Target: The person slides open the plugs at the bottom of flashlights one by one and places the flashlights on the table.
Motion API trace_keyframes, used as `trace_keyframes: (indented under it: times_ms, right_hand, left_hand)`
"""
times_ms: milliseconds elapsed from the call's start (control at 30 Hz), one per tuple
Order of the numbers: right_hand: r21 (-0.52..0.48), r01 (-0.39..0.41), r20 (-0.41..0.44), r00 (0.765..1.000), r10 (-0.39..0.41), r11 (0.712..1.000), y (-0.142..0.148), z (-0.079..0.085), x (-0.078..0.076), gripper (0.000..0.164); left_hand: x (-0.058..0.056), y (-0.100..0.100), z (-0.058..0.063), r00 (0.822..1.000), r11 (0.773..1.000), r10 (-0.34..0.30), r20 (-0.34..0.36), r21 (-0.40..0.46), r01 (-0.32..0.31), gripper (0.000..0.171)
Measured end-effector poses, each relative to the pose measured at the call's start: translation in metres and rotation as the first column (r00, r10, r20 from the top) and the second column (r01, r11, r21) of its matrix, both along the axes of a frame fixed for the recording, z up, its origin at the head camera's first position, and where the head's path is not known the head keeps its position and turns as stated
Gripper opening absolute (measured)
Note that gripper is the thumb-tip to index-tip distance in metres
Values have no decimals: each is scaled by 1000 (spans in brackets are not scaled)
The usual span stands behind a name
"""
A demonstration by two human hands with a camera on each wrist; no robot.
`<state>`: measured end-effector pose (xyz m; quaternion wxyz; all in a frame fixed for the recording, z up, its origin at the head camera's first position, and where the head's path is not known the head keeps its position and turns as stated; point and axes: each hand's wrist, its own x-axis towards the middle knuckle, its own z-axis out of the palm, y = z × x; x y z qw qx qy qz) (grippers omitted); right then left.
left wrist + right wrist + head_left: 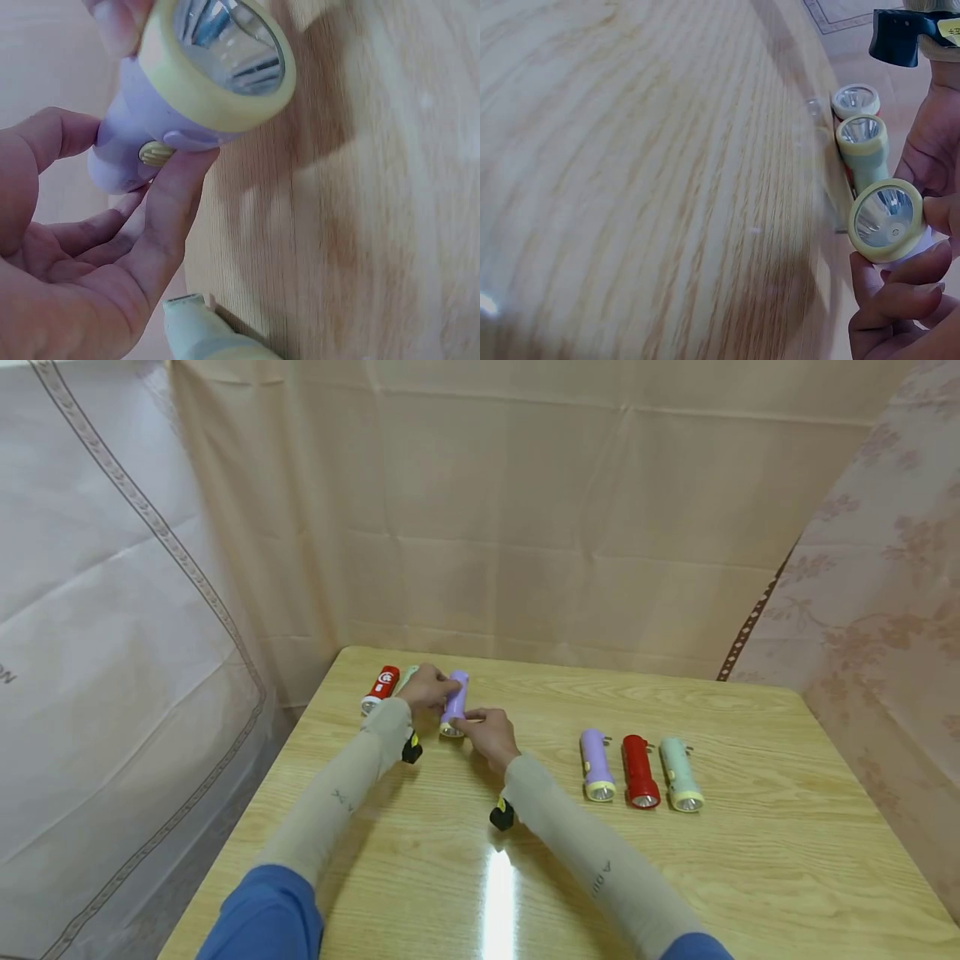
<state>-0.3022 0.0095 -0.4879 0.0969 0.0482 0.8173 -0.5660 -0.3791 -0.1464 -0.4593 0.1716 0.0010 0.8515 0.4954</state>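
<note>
At the table's far left, my left hand (427,687) pinches a purple flashlight (455,702) by its body. My right hand (491,737) holds the same flashlight at its pale yellow lens end, which points toward me. In the left wrist view, thumb and fingers lie around the purple body (124,139), near its yellow switch (156,154). The right wrist view has fingers at the lens rim (861,240). Beside it on the left lies a pale green flashlight (868,161), partly hidden by my left hand in the head view. Left of that is a red-and-white flashlight (380,687).
To the right, another purple flashlight (596,764), a red one (640,770) and a pale green one (680,774) lie in a row, lenses toward me. The wooden table (420,860) meets a beige cloth (480,527) at its far edge.
</note>
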Motion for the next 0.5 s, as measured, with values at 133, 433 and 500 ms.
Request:
trace_keyframes:
  times_ms: [133,433,500]
  right_hand:
    - [-22,-14,-6,1000,14,1000,3,0,3,37]
    - [-64,-40,-10,999,39,997,12,-1,11,40]
    - [-69,-46,-8,999,46,997,14,1,14,42]
  left_hand:
    - [4,2,0,1000,999,3,-2,44,-3,36]
    - [17,7,2,999,989,29,21,145,-32,42]
    - [20,8,2,999,987,33,14,155,-35,43]
